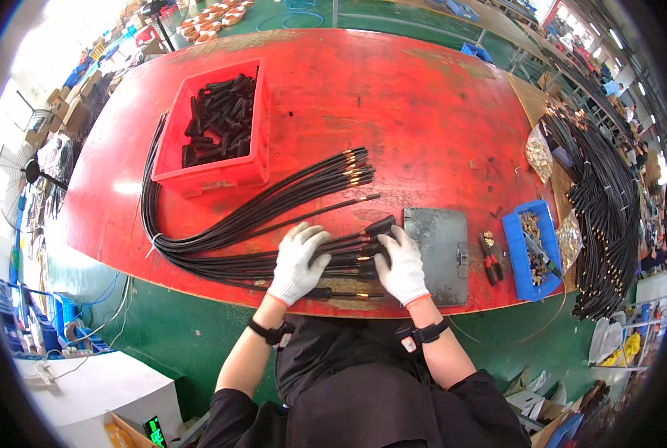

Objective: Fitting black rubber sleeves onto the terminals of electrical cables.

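A bundle of black cables [221,261] loops over the red table, its ends lying between my hands. My left hand [297,261], in a white glove, rests over the cables with thumb and fingers apart. My right hand [403,267], also gloved, is by the cable ends, thumb and forefinger apart; its other fingers are partly hidden. Just above its fingertips lies a black sleeve [380,225]. More dark sleeves cover cable ends between the hands. Another group of cables [326,178], with bare copper-coloured tips, stretches farther back on the table.
A red bin [262,160] of black sleeves stands at the back left. Right of my right hand lie a grey metal plate [438,235], red-handled pliers [491,259] and a blue bin [522,278] of small metal parts. A large cable bundle [606,216] hangs over the right edge.
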Motion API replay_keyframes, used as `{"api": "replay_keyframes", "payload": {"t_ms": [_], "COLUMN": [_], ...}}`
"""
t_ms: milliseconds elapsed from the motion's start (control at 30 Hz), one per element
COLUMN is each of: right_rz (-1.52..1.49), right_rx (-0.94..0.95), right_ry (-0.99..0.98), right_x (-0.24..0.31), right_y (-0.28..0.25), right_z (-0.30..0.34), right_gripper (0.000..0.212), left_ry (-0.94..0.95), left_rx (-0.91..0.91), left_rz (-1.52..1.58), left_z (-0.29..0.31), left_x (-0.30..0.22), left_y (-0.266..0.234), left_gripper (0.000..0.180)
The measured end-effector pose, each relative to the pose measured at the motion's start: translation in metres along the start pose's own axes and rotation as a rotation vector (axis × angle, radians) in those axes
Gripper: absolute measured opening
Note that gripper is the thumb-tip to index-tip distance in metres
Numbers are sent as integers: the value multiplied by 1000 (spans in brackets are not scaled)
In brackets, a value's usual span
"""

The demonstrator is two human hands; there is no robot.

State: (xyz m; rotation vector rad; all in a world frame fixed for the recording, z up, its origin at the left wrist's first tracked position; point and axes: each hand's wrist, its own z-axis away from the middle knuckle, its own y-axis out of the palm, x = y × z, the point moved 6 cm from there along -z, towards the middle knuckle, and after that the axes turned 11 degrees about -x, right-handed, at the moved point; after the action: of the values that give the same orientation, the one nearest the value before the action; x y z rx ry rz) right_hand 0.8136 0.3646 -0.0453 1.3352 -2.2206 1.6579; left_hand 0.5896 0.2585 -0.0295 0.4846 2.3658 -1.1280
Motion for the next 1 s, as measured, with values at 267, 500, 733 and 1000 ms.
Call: {"api": "replay_keyframes", "payload": {"t_ms": [267, 500, 733, 1000], "right_rz": [112, 55, 234, -217], "right_rx": [-119, 34, 92, 77], "right_ry": [-2, -21, -91, -111], "right_x": [-3, -7, 39, 94], "right_y": [13, 68, 86, 107], "right_z": [-21, -40, -29, -16], "right_gripper": [61, 48, 58, 50], "left_ry": [-47, -38, -56, -39], "left_rx": [231, 195, 212, 185], "left_rz": [-380, -372, -396, -390], "left_z": [70, 68, 69, 65], "left_x": [30, 32, 36, 30], "left_y": [-59, -49, -50, -48], "left_gripper": [84, 92, 92, 94]}}
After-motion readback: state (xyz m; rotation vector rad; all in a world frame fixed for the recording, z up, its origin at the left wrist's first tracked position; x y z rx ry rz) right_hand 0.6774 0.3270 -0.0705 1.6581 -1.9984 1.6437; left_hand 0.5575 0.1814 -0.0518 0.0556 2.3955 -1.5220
